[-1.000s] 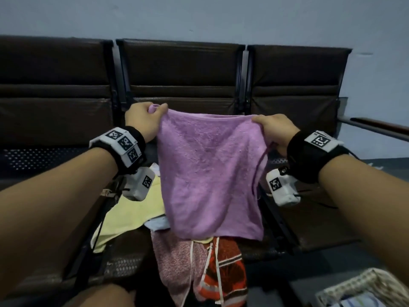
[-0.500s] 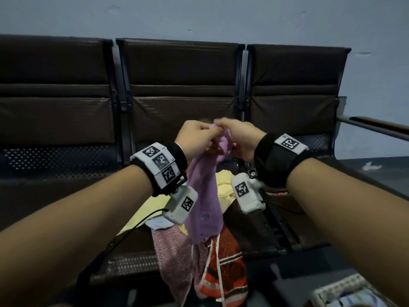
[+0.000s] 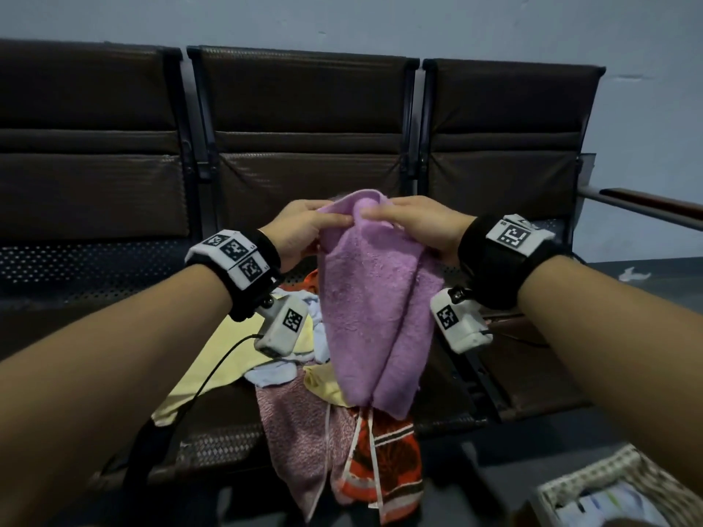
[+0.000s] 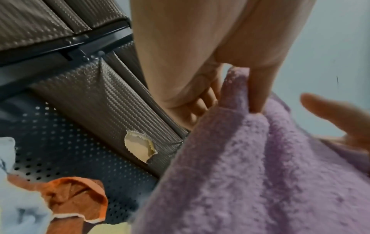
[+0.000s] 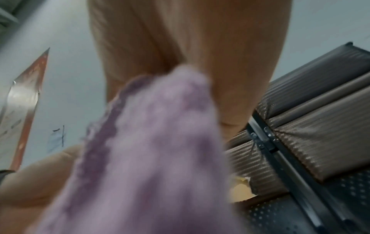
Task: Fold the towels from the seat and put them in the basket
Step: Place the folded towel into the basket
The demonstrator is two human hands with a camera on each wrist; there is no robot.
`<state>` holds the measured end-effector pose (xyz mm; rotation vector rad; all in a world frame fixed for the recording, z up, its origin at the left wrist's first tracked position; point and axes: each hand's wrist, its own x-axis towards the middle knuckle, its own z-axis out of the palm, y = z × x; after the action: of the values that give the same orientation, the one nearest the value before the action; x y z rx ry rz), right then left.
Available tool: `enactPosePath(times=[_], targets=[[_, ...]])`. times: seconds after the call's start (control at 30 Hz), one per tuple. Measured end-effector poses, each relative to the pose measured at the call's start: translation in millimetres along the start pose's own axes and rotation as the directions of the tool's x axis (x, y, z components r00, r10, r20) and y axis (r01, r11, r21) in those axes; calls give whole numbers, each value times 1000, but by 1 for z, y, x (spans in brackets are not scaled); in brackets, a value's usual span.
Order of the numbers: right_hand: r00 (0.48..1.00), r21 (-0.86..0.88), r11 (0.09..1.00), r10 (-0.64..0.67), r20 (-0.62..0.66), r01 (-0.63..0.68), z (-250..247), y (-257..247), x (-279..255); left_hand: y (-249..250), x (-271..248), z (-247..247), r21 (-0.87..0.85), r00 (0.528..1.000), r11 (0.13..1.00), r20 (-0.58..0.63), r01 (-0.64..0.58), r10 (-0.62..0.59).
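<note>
Now that I've brought the corners together, my left hand [image 3: 304, 232] and right hand [image 3: 414, 226] pinch the halved purple towel [image 3: 372, 310] between them; next fold pending

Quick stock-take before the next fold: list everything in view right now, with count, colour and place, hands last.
purple towel: 1, purple, held up folded lengthwise over the middle seat
yellow towel: 1, pale yellow, spread on the seat, left of the pile
light blue cloth: 1, light blue, in the pile on the seat
pink towel: 1, pink speckled, hanging over the seat's front edge
orange patterned towel: 1, orange with white trim, hanging beside the pink one
bench seats: 3, dark brown, along the wall
basket: 1, woven beige, lower right on the floor
left hand: pinches the purple towel's top edge
right hand: pinches the same edge, close beside the left
</note>
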<state>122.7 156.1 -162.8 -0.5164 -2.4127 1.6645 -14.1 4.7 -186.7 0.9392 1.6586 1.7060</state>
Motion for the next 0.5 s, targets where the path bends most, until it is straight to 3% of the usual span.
enactPosePath(times=[0.1, 0.27, 0.4, 0.5], targets=[[992, -271, 962, -4, -125, -30, -16, 13, 9, -7, 18, -6, 185, 991, 982, -115, -49, 71], [912, -484, 874, -175, -372, -30, -43, 22, 38, -9, 60, -13, 474, 931, 876, -277, -85, 240], [814, -470, 875, -353, -462, 113, -49, 8, 60, 13, 89, -11, 477, 843, 852, -347, -218, 410], [772, -415, 881, -422, -475, 226, -48, 3, 65, 21, 95, -17, 416, 816, 852, -338, -318, 470]])
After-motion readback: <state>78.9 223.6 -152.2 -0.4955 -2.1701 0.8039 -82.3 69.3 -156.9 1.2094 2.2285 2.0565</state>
